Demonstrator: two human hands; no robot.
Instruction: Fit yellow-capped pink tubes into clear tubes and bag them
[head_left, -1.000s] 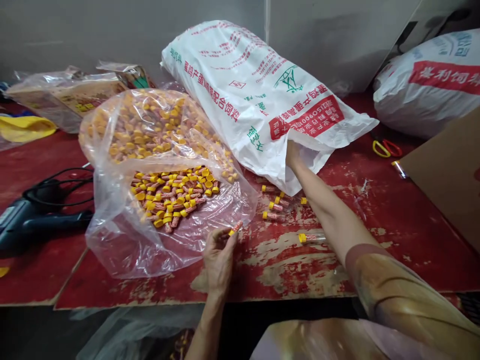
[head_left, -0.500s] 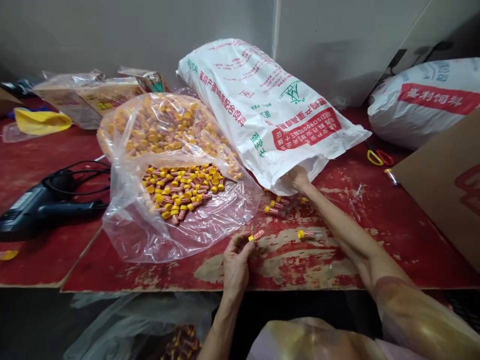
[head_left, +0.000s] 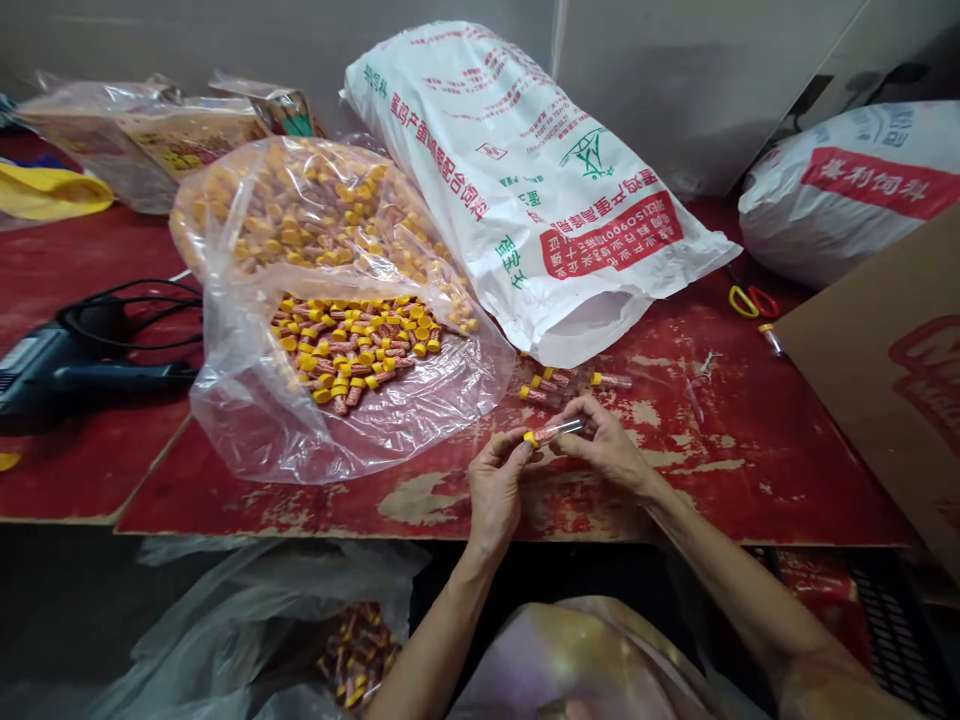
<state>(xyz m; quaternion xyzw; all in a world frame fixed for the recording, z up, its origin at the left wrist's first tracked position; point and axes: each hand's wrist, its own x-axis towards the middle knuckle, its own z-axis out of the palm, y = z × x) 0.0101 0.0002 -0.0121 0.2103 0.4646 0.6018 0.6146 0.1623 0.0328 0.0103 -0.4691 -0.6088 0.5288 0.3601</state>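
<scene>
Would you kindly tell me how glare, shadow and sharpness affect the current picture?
In the head view, pale glare streaks the clear plastic bag; in the same view, the space below the red table is dim, the smallest print on the white sack is too soft to read, and the tube between the left hand and right hand looks small, its fine detail unclear.
</scene>
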